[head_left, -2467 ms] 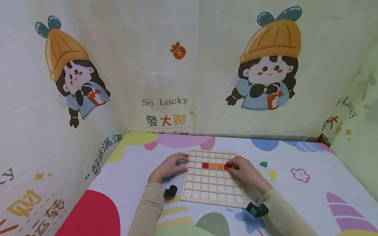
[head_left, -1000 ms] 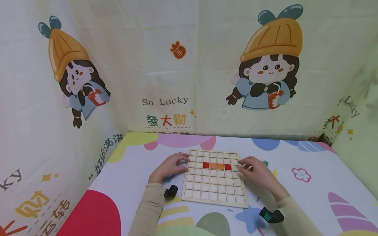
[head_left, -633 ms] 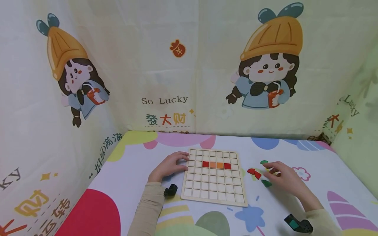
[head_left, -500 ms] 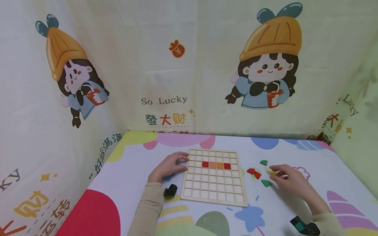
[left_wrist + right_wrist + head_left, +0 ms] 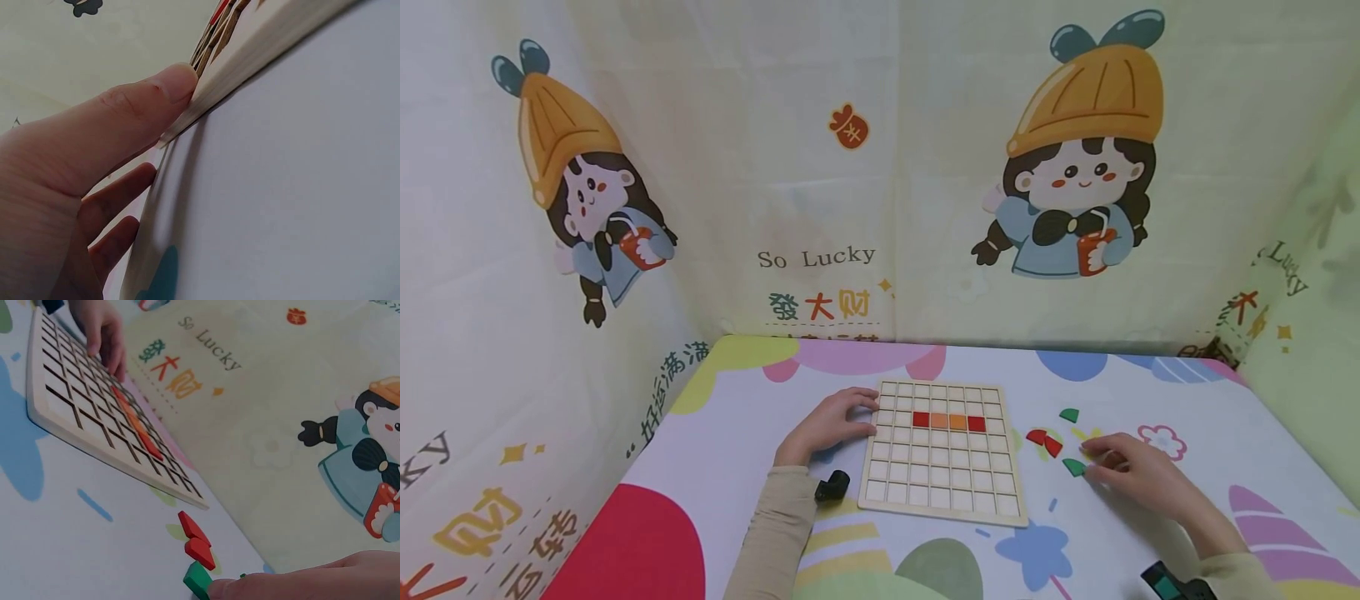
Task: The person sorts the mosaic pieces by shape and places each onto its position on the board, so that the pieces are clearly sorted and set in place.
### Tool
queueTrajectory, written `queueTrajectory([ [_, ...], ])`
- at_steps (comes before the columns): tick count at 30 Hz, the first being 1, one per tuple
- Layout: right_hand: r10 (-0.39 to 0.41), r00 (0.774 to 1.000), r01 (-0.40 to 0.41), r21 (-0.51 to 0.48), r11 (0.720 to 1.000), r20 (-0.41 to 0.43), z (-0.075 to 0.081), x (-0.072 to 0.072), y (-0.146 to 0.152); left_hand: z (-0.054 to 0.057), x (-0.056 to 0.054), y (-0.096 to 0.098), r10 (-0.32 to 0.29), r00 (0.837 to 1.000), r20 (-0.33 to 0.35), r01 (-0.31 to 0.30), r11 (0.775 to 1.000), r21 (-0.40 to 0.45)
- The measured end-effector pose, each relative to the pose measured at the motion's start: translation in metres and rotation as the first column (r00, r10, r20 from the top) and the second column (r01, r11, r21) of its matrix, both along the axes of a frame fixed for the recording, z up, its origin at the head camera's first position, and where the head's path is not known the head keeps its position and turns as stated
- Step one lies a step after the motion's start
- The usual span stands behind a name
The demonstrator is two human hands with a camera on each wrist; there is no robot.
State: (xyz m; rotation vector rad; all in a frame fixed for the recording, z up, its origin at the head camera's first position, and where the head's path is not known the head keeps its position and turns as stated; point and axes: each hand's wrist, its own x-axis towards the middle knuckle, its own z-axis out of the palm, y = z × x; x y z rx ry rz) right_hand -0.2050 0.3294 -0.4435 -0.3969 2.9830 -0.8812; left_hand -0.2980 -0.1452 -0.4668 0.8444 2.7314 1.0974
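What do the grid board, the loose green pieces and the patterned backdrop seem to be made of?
Grid board: probably wood, pale and matte; the rim is light tan and the divider edges browner.
Loose green pieces: painted wood or plastic, I cannot tell which; the colour is even, the faces look smooth.
Patterned backdrop: likely matte printed fabric; soft creases show.

Beige sleeves (image 5: 778,525), creased; black wrist cameras (image 5: 832,486), right with teal patch (image 5: 1163,585).
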Motion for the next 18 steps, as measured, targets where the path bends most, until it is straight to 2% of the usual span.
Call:
queueTrajectory([
  [6,0.017,0.998,-0.016,-0.018,1.000,0.052,-0.001,0.000,-0.008,-0.001,0.001,0.000,-0.007,1.000,-0.018,0.007,1.000,0.002],
  [10,0.033,0.998,-0.032,-0.021,0.999,0.061,-0.002,0.001,-0.012,-0.002,0.001,-0.001,-0.019,0.998,-0.057,0.019,1.000,-0.010],
  [18,0.044,0.999,-0.044,-0.010,0.999,0.013,-0.002,0.000,-0.017,0.001,0.000,0.000,-0.014,1.000,-0.015,0.014,1.000,-0.012],
])
